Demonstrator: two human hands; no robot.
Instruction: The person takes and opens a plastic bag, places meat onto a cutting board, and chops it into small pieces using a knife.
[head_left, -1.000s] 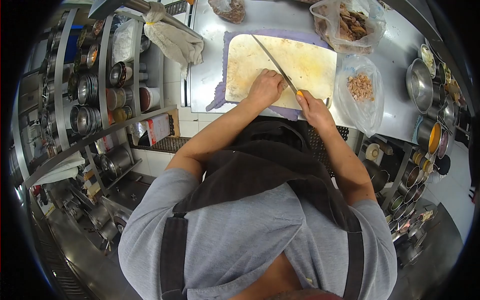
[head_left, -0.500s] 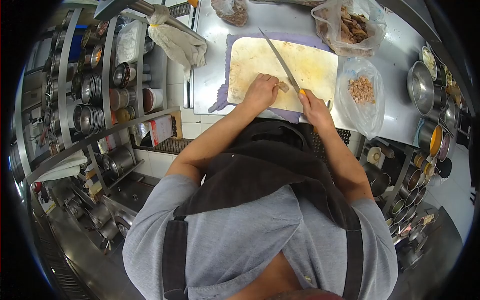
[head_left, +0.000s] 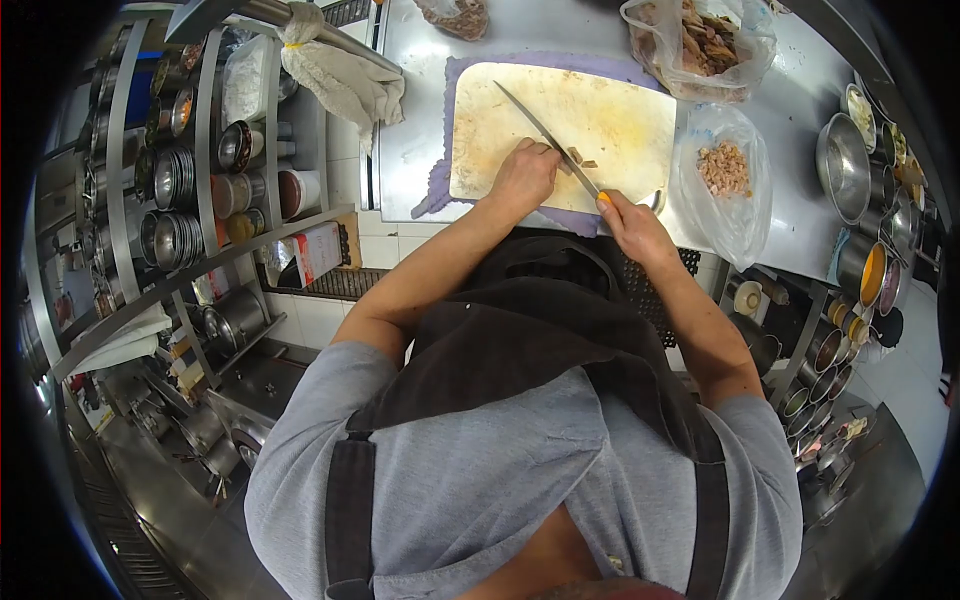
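Knife (head_left: 545, 132) has shifted left, tip apparently inside far edge of board (head_left: 625, 130).

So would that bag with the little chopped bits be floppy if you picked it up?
The bag would probably sag, since its plastic is thin and wrinkly. The chopped bits might slide together, being small and loose. It's likely fairly light, with so much of it unfilled.

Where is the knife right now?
In the head view, the knife is in the right hand, its blade slanting over the cutting board, just right of the left hand.
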